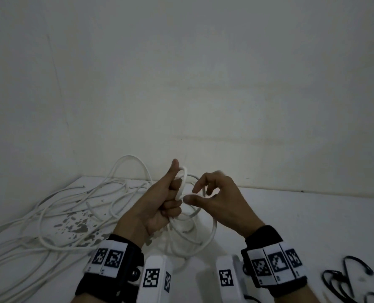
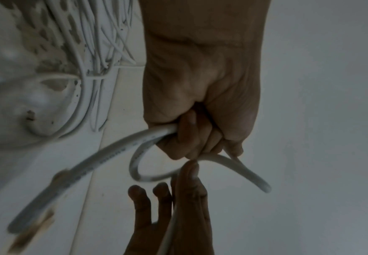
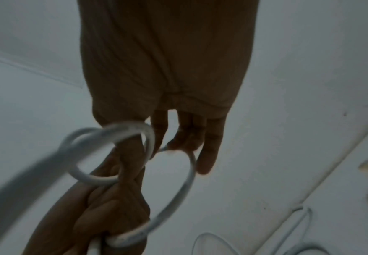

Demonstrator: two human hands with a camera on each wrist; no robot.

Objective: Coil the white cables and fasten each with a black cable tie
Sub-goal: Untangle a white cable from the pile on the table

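My left hand [image 1: 168, 204] is fisted around several loops of a white cable [image 1: 213, 228], thumb pointing up, just above the white table [image 1: 312, 217]. The loops hang below the fist. In the left wrist view the curled fingers [image 2: 191, 139] clamp the cable [image 2: 137, 165], and its cut end sticks out to the right. My right hand [image 1: 192, 194] is close beside the left, thumb and fingers loosely curled round a strand running to the coil. In the right wrist view, its fingertips [image 3: 178, 141] touch a thin loop [image 3: 190, 179] that leads down into the left hand [image 3: 113, 207].
A loose tangle of white cables [image 1: 72, 206] covers the table's left side up to the wall corner. Black cable ties [image 1: 345, 278] lie at the near right. Patches of worn paint [image 1: 76, 226] mark the tabletop on the left.
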